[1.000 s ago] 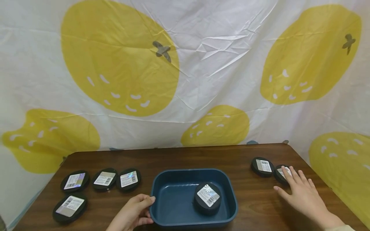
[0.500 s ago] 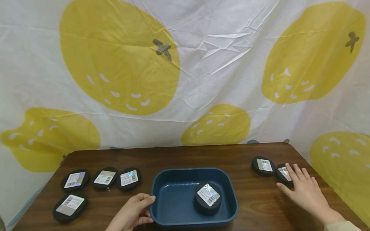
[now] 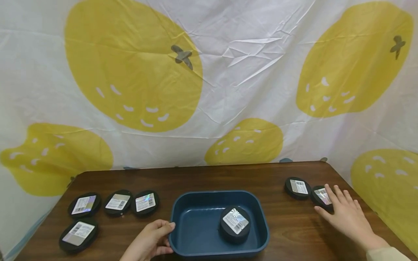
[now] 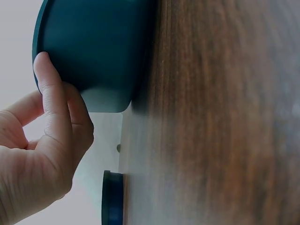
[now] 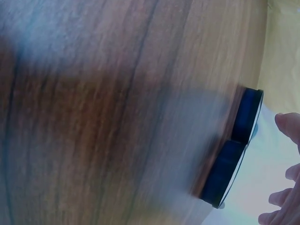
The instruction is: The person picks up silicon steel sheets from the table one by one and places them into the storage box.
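My left hand [image 3: 150, 240] grips the left end of a blue rectangular tray [image 3: 196, 228], thumb at the rim; the left wrist view shows the fingers of that hand [image 4: 54, 117] bent around the wall. Inside the tray, toward its right side, sits a thick round black container [image 3: 234, 221] with a white barcode label. At the far right, my right hand [image 3: 348, 217] is spread palm down, its index finger overlapping a labelled black round container [image 3: 321, 197]. In the right wrist view the fingers [image 5: 281, 197] are above and apart from the two containers. Another black container [image 3: 298, 187] touches it on the left.
On the table's left side lie several more flat black round containers [image 3: 145, 203] with white labels, one [image 3: 78, 235] nearer the front. The brown wooden table [image 3: 228, 177] ends at a white cloth [image 3: 248, 83] printed with large yellow lemons.
The right hand has shifted slightly to the right and away from the label, which shows more now. The left hand and the tray have kept their places.
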### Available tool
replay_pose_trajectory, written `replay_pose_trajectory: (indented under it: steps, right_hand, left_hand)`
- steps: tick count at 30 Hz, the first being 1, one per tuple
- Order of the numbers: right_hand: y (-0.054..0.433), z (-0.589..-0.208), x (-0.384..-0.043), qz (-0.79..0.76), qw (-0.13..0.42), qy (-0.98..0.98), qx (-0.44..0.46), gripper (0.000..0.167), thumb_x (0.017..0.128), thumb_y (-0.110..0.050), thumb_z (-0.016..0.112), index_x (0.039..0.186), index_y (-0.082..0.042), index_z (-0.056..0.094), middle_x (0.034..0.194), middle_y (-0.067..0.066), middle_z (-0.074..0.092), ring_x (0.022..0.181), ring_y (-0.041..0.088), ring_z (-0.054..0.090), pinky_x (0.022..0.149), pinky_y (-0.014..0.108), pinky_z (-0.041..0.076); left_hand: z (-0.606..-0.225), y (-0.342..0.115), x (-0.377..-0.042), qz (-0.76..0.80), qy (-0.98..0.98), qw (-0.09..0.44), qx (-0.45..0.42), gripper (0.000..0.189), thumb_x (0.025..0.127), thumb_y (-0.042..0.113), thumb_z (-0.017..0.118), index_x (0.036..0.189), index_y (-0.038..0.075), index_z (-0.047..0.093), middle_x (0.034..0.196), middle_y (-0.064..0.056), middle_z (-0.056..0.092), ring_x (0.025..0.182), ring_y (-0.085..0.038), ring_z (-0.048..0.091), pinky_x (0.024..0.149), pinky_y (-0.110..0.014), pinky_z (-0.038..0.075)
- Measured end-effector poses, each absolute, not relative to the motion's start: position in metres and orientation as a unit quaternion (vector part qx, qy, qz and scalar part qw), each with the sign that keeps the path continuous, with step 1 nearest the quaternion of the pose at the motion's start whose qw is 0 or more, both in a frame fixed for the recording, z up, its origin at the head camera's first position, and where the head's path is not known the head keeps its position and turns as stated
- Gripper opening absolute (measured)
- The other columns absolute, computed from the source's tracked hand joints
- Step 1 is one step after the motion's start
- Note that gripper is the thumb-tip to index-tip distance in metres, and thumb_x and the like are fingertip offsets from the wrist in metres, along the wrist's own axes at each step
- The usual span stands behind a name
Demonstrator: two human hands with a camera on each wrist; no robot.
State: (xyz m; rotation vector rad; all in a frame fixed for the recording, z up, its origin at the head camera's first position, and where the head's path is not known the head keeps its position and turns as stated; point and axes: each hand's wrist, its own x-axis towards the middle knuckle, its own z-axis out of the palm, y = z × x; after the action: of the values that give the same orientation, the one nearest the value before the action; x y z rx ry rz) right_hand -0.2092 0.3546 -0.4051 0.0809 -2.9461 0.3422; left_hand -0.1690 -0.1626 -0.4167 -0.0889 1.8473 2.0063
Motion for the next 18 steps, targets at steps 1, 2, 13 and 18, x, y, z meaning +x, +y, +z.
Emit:
replay_pose_trajectory:
  steps: [1,2,13,18]
  right_hand:
    - [0.355,-0.405,-0.209,0.115,0.086,-0.989,0.026,0.087,0.091,-0.053,0.049,0.147,0.000,0.011,0.141,0.039,0.016,0.127,0.060,0.010,0.097,0.073,0.010]
    - [0.356,-0.405,-0.210,0.116,0.085,-0.989,0.024,0.087,0.090,-0.053,0.050,0.147,0.001,0.012,0.141,0.040,0.016,0.127,0.060,0.010,0.097,0.073,0.009]
    - [0.363,-0.408,-0.216,0.115,0.076,-0.990,0.009,0.090,0.089,-0.054,0.052,0.146,0.003,0.011,0.140,0.041,0.015,0.127,0.060,0.009,0.097,0.072,0.010]
    - [0.367,-0.410,-0.220,0.124,0.074,-0.989,0.010,0.096,0.086,-0.053,0.057,0.144,0.008,0.011,0.139,0.043,0.015,0.125,0.061,0.012,0.097,0.072,0.014]
  left_hand:
    - [-0.417,-0.163,-0.169,0.720,0.662,0.205,-0.030,0.021,0.093,0.021,0.055,0.097,0.002,0.046,0.070,-0.003,0.049,0.061,-0.010,0.051,0.057,-0.023,0.054]
    - [-0.417,-0.163,-0.169,0.721,0.661,0.206,-0.028,0.021,0.093,0.021,0.055,0.097,0.003,0.046,0.070,-0.003,0.049,0.061,-0.010,0.051,0.058,-0.023,0.054]
    - [-0.417,-0.163,-0.169,0.724,0.658,0.207,-0.025,0.021,0.093,0.022,0.055,0.097,0.003,0.046,0.071,-0.003,0.049,0.062,-0.010,0.052,0.058,-0.023,0.054]
    - [-0.417,-0.164,-0.169,0.723,0.658,0.209,-0.028,0.021,0.093,0.022,0.055,0.097,0.003,0.046,0.071,-0.003,0.049,0.062,-0.010,0.051,0.058,-0.023,0.054]
